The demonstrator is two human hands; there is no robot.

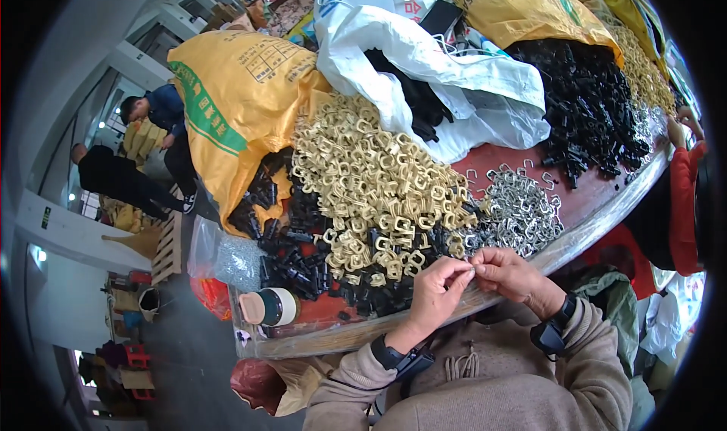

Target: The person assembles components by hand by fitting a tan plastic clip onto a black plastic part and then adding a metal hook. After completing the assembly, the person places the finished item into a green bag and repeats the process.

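My left hand [438, 293] and my right hand [509, 275] meet at the table's near edge, thumbs and fingertips pinched together. Whatever sits between them is too small and covered to name. Right beyond them lies a heap of silver metal loops [522, 210], shaped like small open links. To its left rises a large pile of cream-coloured plastic buckle-like rings [379, 177]. Black plastic pieces [297, 268] are spread under and beside that pile. Each wrist wears a dark strapped device.
Yellow woven sacks [242, 82] and a white sack [447, 67] stand along the far side. A lidded jar [271, 307] is at the table's left corner. More black parts [579, 101] lie at right, near another person's red sleeve [685, 207]. Two people stand far left.
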